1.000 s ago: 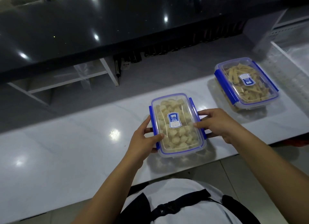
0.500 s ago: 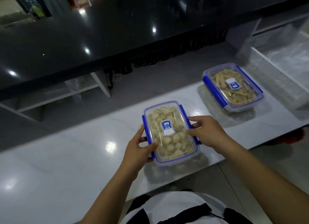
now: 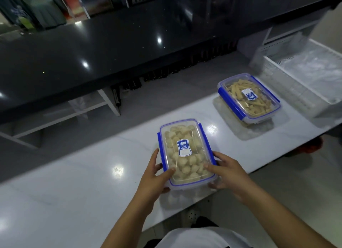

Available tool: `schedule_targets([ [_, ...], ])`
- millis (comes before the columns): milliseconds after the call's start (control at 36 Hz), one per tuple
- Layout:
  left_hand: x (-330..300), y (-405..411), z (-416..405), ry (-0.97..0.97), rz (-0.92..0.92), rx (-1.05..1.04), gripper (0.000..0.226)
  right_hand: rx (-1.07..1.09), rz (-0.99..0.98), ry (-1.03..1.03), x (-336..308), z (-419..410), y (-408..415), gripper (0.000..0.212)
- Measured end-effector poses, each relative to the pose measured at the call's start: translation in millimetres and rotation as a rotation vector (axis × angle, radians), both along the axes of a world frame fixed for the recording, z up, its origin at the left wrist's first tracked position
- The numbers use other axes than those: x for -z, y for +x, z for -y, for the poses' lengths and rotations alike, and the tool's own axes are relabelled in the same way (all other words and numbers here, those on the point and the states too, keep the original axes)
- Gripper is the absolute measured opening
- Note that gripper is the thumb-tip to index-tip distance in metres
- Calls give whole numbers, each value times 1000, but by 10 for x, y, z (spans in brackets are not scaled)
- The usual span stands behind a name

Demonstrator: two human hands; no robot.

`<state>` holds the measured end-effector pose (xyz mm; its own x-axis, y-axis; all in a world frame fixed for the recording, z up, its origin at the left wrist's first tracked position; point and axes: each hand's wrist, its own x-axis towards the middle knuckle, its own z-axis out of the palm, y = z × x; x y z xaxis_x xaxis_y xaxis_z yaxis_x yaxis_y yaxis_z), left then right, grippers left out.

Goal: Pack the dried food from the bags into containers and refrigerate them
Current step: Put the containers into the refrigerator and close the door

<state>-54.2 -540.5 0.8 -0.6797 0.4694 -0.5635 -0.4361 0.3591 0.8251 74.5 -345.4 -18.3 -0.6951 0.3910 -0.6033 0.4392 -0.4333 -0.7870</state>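
We had the near container (image 3: pixel 187 153), full of pale round dried pieces, at the front edge of the white worktop (image 3: pixel 77 175), close in at 6 o'clock. Our left hand (image 3: pixel 153 175) gripped its near left corner, thumb curled over the lid and fingers (image 3: pixel 157 169) wrapped down the side; our right hand (image 3: pixel 228 171) gripped the near right corner the same way. Whether its base sat on the worktop or was just clear of it, we could not tell.

The risk we saw was in the clips. Both blue side latches looked folded down, but the short ends were not clearly shown, and a lid carried by its rim could pop if one latch was only half seated. Holding only the near end, the far end could dip and the load shift. The second container (image 3: pixel 249 96), filled with yellowish strips, stood at 1 o'clock, well apart, beside a white basket (image 3: pixel 277 77).
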Motion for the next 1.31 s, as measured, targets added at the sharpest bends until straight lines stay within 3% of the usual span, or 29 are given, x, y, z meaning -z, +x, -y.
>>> schedule_targets([
  [83,75,74,87,16,77,9,81,109,-17,-49,49,161,46,41],
  [194,129,86,206,51,118,-3,68,169,-42,-118,51,344,71,37],
  [389,18,25,605,178,159,5,65,191,-222,-189,-138,761,139,51],
  [556,-129,-112,976,309,137,130,67,320,-333,-110,-330,1251,227,53],
  [778,-169,3,1213,400,163,348,67,665,-365,22,-554,1996,634,51],
  [1028,-256,638,728,438,226,713,74,1117,-289,214,-785,2336,1499,57],
  [1306,-305,1754,-399,418,289,1072,80,1437,-283,233,-716,1951,2635,67],
])
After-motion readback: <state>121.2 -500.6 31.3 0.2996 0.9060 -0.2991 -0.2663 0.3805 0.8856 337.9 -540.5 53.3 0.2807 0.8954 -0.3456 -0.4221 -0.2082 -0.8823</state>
